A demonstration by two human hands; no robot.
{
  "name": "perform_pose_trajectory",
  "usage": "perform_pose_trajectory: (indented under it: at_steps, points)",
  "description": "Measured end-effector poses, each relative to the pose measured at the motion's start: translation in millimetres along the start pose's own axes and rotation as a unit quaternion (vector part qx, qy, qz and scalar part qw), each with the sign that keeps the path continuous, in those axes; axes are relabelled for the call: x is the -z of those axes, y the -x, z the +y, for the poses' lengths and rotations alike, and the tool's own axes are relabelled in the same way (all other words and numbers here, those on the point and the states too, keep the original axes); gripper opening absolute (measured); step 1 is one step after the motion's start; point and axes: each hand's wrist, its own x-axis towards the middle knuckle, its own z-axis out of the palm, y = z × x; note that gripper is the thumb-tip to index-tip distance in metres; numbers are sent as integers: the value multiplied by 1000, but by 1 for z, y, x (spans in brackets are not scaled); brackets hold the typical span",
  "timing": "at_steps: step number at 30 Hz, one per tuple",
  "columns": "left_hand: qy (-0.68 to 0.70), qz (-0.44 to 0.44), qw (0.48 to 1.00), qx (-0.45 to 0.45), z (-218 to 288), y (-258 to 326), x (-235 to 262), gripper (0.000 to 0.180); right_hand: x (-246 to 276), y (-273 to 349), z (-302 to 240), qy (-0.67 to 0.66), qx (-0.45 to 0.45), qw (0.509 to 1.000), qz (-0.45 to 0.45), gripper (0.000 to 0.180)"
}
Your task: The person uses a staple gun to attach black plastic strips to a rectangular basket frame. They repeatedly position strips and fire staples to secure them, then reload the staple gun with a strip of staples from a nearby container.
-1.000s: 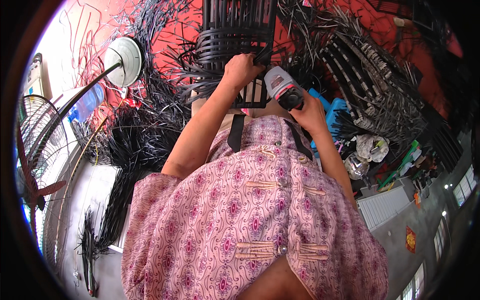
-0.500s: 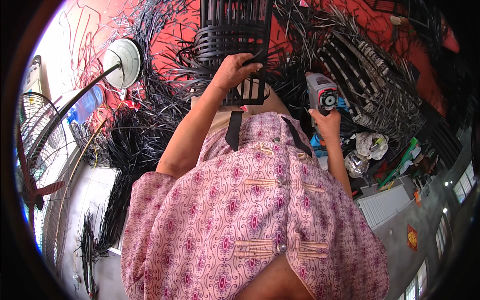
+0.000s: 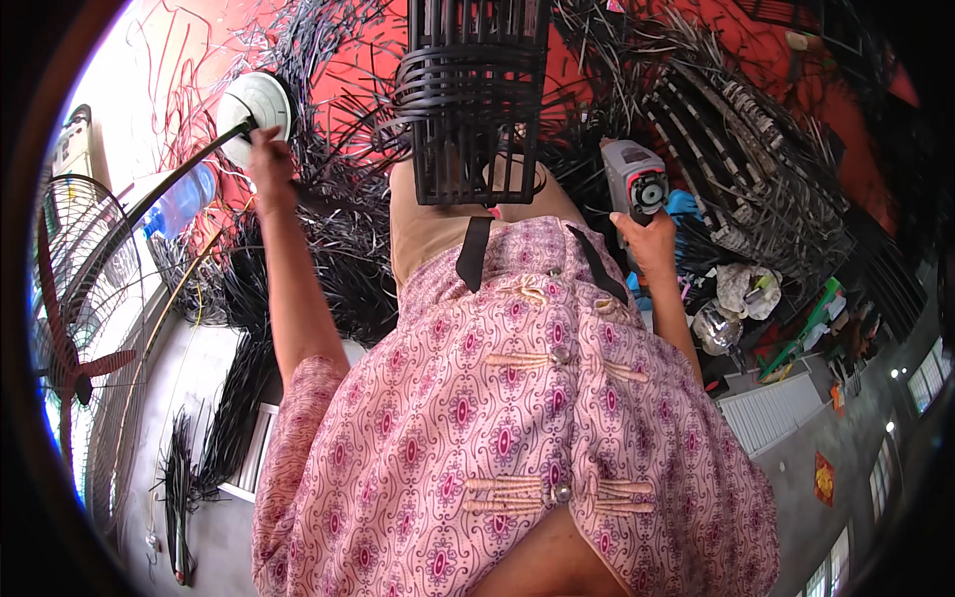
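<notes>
A black slatted frame (image 3: 476, 149) stands against my lap, with flat black strips wound across its middle. My left hand (image 3: 271, 174) is out to the left of the frame, in front of the round pale fan base (image 3: 261, 92). Motion smears its fingers, and I cannot make out whether anything is in them. On the right, my right hand (image 3: 649, 241) is closed round the handle of a grey-and-red power tool (image 3: 635, 171). The tool points away from me, apart from the frame, and its exact kind does not show.
Loose black strips (image 3: 328, 234) lie in heaps left of my legs and over the red floor (image 3: 363, 50). A standing fan (image 3: 85, 383) is at far left, near a clear blue bottle (image 3: 184, 204). Black-and-grey slatted pieces (image 3: 741, 149) are piled at right.
My left hand has left the frame's woven strips and swung left toward the fan base. The frame sits slightly further right in view. My right hand keeps its hold on the tool.
</notes>
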Motion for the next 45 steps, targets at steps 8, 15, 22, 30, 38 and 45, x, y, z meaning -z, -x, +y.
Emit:
perform_pose_trajectory:
  at_steps: [8, 15, 22, 30, 38, 45]
  points:
    - [-100, -197, 975, 8, 86, 119, -103, 28, -1, 0, -12, 1, -4, 1000, 4, 40]
    - [-25, -369, 928, 38, 21, 149, -204, 19, -4, 10, -34, 7, 22, 1000, -9, 41]
    - [-17, -382, 923, 27, 10, 143, -218, 17, -14, 11, -24, 3, 76, 997, -4, 38]
    - [-64, -392, 914, -86, 4, 140, -223, 23, -19, 7, -17, 52, 96, 994, -19, 46]
    - [-148, -357, 921, -48, 21, 144, -223, 23, -18, 8, -21, 59, 102, 993, -23, 47]
    - [-352, -339, 833, -259, 2, 130, -247, 35, -20, 7, -21, 67, 128, 989, -29, 52]
